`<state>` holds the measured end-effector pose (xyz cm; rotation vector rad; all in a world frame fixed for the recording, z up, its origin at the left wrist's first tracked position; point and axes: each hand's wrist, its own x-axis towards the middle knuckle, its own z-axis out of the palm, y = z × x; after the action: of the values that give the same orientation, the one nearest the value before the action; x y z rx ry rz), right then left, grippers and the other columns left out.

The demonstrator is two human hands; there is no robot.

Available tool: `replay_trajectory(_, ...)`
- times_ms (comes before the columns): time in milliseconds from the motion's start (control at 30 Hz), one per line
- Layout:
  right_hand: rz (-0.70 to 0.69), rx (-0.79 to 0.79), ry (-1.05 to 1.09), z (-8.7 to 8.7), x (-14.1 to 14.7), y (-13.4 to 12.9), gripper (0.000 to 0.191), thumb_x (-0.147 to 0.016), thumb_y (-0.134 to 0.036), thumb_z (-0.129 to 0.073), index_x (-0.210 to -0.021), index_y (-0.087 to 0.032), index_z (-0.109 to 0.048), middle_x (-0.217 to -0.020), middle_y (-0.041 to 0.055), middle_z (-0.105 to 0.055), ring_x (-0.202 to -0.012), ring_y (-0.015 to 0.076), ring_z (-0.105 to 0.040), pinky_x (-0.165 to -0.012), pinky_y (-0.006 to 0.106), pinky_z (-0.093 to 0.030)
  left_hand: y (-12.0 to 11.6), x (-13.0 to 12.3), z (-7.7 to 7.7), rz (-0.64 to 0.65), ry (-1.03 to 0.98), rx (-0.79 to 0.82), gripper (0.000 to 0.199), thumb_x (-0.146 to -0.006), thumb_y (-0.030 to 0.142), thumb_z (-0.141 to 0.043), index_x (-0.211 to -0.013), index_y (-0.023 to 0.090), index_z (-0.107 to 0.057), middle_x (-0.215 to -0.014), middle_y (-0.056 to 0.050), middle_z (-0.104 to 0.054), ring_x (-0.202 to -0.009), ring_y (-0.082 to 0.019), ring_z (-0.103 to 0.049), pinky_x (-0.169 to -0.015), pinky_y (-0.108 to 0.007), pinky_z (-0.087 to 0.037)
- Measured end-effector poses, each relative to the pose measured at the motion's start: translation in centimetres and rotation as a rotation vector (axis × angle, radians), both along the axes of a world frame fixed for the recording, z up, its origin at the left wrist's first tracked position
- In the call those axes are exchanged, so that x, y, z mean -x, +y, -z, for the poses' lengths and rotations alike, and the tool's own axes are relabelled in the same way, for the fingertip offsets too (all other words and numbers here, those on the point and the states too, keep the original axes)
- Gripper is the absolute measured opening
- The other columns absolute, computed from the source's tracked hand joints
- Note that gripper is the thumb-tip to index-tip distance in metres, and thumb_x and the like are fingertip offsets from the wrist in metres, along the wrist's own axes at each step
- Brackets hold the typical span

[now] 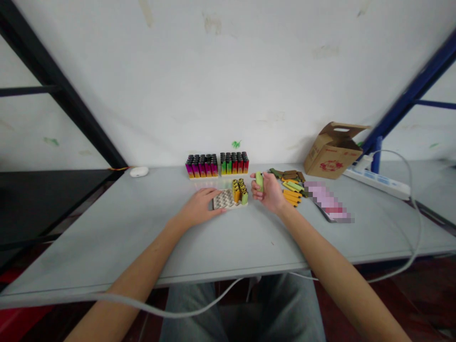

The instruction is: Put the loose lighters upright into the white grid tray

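A white tray with holes (223, 200) lies on the table, its right part filled with several upright yellow and green lighters (237, 191). My left hand (202, 206) rests at the tray's left end, thumb and fingers spread along its sides. To the right of the tray, my right hand (268, 191) is closed around a light green lighter (259, 182), held upright above the table. Beside that hand lie loose yellow lighters (292, 198), with green ones (295, 186) and brown ones (290, 175) further back.
Two full lighter trays, one purple (202, 166) and one green and red (234, 164), stand near the wall. At right are an open cardboard box (331, 154), a phone (329, 203), a power strip (381, 183) and a cable. A white case (138, 172) sits at back left.
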<state>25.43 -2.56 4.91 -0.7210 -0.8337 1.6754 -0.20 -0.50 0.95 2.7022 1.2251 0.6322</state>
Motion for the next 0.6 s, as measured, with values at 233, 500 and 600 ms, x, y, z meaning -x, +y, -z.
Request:
replay_trajectory(233, 0.153, -0.2, -0.156, 0.3, 0.5, -0.1, 0.016, -0.079, -0.036, -0.058, -0.084, -0.021, -0.055, -0.072, -0.0014, -0.057, -0.067, 0.0118, -0.053, -0.057, 0.022, -0.042, 0.1, 0.0, 0.1, 0.01, -0.005, -0.014, 0.067, -0.08, 0.062, -0.058, -0.13, 0.017, -0.055, -0.131, -0.015, -0.055, -0.12, -0.031, -0.051, -0.105, -0.046, -0.038)
replay_trajectory(500, 0.157, -0.523, -0.442, 0.4, 1.5, -0.7, 0.019, -0.074, -0.031, -0.07, -0.09, -0.021, -0.066, -0.087, 0.0017, -0.067, -0.085, 0.0144, -0.06, -0.079, 0.027, -0.047, 0.0, -0.1, -0.1, 0.0, -0.024, 0.002, 0.065, -0.078, 0.058, -0.061, -0.13, 0.02, -0.055, -0.13, -0.014, -0.056, -0.12, -0.031, -0.052, -0.104, -0.046, -0.039)
replay_trajectory(600, 0.139, -0.586, -0.494, 0.6, 1.7, -1.0, 0.023, -0.075, -0.029, -0.069, -0.096, -0.021, -0.065, -0.089, 0.0034, -0.068, -0.084, 0.015, -0.062, -0.08, 0.029, -0.049, -0.2, -0.2, -0.3, 0.002, -0.022, 0.017, 0.063, -0.078, 0.056, -0.062, -0.13, 0.021, -0.055, -0.129, -0.014, -0.057, -0.12, -0.031, -0.051, -0.104, -0.045, -0.039)
